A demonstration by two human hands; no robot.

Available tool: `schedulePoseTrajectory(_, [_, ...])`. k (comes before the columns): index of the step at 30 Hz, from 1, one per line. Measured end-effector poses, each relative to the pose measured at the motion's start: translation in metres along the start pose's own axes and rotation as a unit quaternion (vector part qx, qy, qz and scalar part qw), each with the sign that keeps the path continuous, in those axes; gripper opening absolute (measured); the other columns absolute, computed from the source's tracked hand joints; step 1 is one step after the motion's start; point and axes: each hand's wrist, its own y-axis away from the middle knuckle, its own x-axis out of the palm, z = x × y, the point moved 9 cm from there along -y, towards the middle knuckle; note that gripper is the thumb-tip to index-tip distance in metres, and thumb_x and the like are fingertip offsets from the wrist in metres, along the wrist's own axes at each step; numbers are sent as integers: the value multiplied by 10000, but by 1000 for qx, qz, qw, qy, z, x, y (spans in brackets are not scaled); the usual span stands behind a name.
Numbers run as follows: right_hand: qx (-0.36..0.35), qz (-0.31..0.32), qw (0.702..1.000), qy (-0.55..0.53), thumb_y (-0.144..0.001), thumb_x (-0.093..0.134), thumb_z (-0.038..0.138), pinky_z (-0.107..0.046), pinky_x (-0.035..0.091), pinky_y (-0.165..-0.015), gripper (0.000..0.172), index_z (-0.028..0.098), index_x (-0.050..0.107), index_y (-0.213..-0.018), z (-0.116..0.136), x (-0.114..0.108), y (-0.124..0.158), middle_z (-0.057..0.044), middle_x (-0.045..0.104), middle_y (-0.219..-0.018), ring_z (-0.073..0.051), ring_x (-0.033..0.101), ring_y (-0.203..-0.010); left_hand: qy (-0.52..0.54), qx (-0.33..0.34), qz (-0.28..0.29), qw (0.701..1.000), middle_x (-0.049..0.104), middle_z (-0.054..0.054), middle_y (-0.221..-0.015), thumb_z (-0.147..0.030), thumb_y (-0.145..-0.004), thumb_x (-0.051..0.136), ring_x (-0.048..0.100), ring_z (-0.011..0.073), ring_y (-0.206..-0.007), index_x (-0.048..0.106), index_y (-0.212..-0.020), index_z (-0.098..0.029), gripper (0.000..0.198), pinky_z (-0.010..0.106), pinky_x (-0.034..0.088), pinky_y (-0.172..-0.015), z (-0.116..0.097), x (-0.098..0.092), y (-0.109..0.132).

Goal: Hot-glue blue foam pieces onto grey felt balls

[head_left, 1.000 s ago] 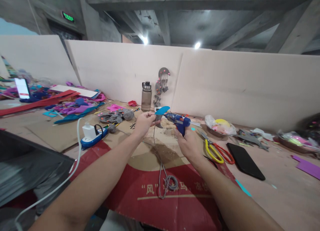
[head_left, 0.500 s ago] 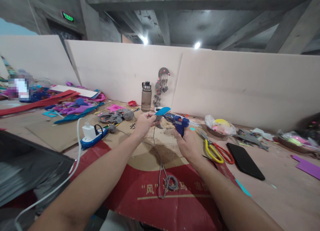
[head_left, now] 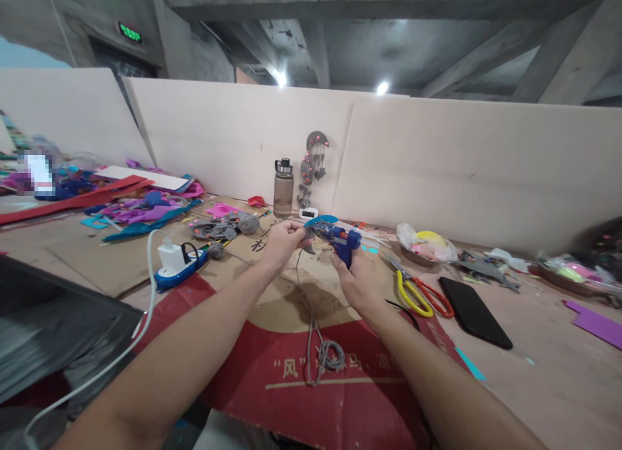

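Observation:
My left hand (head_left: 284, 246) is closed in a pinch on small felt pieces. A curved blue felt piece (head_left: 324, 219) and some grey felt (head_left: 310, 233) show at its fingertips; how they join is partly hidden. Grey cord (head_left: 302, 284) hangs down below these fingers and ends in a loose coil (head_left: 332, 356) on the red cardboard. In my right hand (head_left: 357, 278) is a blue hot glue gun (head_left: 346, 239), gripped by its handle. Its nozzle points left, right at the felt, and a clear glue stick sticks out behind.
Yellow-and-red-handled scissors (head_left: 413, 294) and a black phone (head_left: 473, 312) lie to the right. A bottle (head_left: 283, 189) stands at the back near a small white clock (head_left: 308, 213). On the left are a blue power strip (head_left: 179, 273), a grey yarn ball (head_left: 249, 223) and felt scraps (head_left: 140, 207).
The glue gun has moved slightly left and down, its nozzle now over the felt. The blue felt has tilted flatter and shifted, uncovering the small clock.

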Motion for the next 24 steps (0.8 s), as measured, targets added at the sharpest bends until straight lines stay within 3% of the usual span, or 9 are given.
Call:
schedulePoseTrajectory(14, [11,2,1000,-9,-846,448,387,-339,446,-693,271,183,566,-981,-2,-3,0,-98,653,-864,-239,589,-757,25,-8,-8,1000,645,30,-688,-192,-658,661,656,141,-649,559,-680,-115,130,340,566,-737,-4,-5,-2])
schedulePoseTrajectory(24, [23,-13,1000,-11,-820,463,391,-352,450,-671,304,154,583,-968,-5,-7,-3,-101,649,-827,-238,582,-716,37,-13,-23,999,626,17,-676,-140,-655,648,657,145,-674,546,-665,-118,104,396,564,-784,-13,-4,2])
